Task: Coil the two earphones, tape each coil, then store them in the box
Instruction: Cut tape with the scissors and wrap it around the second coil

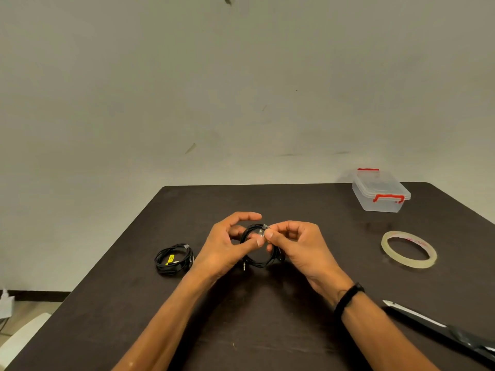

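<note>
A coiled black earphone [258, 259] is held upright just above the dark table, its jack plug hanging at the lower left. My left hand [225, 246] holds the coil from the left, thumb across its front. My right hand [296, 247] pinches the coil's top right, where a small clear piece of tape shows. A second black earphone coil [174, 259] with a yellow tag lies on the table to the left. The clear tape roll [409, 249] lies flat at the right. A lidded clear box [380, 191] with red clasps stands at the far right corner.
Black scissors [439, 328] lie near the right front edge, blades pointing left. The dark table [267, 317] ends at a pale wall behind. A white chair part [24, 336] shows beyond the table's left edge.
</note>
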Demonstrator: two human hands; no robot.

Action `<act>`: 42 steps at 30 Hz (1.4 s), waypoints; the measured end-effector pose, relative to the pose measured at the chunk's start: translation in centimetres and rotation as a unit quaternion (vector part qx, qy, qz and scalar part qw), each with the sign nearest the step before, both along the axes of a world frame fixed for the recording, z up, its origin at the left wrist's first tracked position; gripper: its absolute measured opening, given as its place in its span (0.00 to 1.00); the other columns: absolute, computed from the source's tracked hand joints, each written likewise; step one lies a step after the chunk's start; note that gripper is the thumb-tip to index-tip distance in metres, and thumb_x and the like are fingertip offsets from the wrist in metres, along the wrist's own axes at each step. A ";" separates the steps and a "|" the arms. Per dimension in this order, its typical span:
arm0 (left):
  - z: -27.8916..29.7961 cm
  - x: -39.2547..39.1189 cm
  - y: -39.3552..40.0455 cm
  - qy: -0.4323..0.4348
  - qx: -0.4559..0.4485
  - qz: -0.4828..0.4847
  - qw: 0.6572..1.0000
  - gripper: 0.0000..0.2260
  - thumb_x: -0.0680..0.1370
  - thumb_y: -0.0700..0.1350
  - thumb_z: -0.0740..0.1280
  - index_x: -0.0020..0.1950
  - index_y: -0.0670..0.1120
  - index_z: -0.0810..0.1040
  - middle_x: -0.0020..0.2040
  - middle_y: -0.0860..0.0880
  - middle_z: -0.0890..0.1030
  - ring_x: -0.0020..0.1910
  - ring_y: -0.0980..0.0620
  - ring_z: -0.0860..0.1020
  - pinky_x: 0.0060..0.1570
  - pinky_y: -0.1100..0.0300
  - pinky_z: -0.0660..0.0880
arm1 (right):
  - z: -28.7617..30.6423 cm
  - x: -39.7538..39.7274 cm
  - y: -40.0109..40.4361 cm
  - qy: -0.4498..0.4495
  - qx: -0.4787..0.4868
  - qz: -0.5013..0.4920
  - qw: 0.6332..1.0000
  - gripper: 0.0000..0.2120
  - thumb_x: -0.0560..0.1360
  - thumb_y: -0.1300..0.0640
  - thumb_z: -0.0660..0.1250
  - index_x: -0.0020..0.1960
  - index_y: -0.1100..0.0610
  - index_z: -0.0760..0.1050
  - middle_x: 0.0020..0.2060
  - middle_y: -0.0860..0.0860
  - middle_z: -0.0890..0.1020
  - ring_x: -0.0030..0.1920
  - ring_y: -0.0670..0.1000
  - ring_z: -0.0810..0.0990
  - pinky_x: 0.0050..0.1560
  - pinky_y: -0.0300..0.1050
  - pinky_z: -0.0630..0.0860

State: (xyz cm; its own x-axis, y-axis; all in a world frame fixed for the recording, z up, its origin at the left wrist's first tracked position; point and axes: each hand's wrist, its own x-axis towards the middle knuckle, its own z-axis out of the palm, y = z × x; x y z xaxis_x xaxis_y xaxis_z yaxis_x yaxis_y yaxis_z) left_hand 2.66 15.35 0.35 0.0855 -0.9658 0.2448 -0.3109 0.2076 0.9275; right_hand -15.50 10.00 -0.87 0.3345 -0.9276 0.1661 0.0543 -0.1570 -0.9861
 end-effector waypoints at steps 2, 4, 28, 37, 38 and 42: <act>0.2 0.1 0.1 0.014 0.011 -0.003 1.000 0.19 0.76 0.44 0.78 0.64 0.55 0.80 0.38 0.50 0.85 0.43 0.58 0.83 0.48 0.74 0.74 | 0.0 0.1 0.0 0.018 -0.020 -0.023 0.999 0.02 0.76 0.58 0.77 0.48 0.56 0.87 0.39 0.53 0.89 0.39 0.49 0.86 0.46 0.42 0.82; 0.5 0.1 0.2 0.049 0.027 -0.011 0.998 0.19 0.76 0.41 0.78 0.65 0.53 0.80 0.34 0.53 0.83 0.39 0.60 0.80 0.45 0.72 0.75 | -0.1 0.3 0.0 0.026 -0.042 -0.040 0.998 0.01 0.76 0.58 0.78 0.47 0.55 0.87 0.37 0.52 0.88 0.38 0.48 0.86 0.44 0.43 0.81; 1.1 1.1 0.3 0.054 0.080 -0.021 0.995 0.22 0.70 0.54 0.80 0.63 0.54 0.83 0.44 0.49 0.86 0.44 0.52 0.82 0.51 0.60 0.79 | 0.1 0.8 0.8 0.156 -0.208 -0.095 0.961 0.05 0.75 0.57 0.79 0.47 0.50 0.85 0.39 0.44 0.86 0.42 0.42 0.84 0.41 0.33 0.79; -1.8 1.2 -0.7 -0.331 -0.132 0.091 0.930 0.20 0.77 0.54 0.72 0.68 0.63 0.74 0.54 0.62 0.80 0.52 0.59 0.79 0.55 0.55 0.79 | 0.2 0.2 0.3 0.114 -0.112 -0.091 0.983 0.04 0.75 0.56 0.79 0.46 0.49 0.84 0.37 0.48 0.87 0.39 0.46 0.87 0.45 0.45 0.85; -1.8 1.1 -0.7 -0.330 -0.142 0.100 0.928 0.17 0.78 0.55 0.72 0.67 0.62 0.76 0.53 0.62 0.81 0.51 0.60 0.79 0.54 0.55 0.79 | 0.2 0.2 0.3 0.118 -0.112 -0.088 0.983 0.04 0.75 0.56 0.79 0.46 0.49 0.84 0.37 0.48 0.87 0.39 0.46 0.87 0.45 0.45 0.85; -1.3 0.9 -0.6 -0.309 -0.181 0.107 0.928 0.09 0.79 0.55 0.72 0.57 0.56 0.84 0.48 0.61 0.84 0.47 0.60 0.81 0.50 0.59 0.79 | 0.1 0.2 0.3 0.128 -0.112 -0.077 0.982 0.05 0.75 0.55 0.79 0.47 0.49 0.84 0.39 0.49 0.87 0.39 0.46 0.87 0.46 0.49 0.86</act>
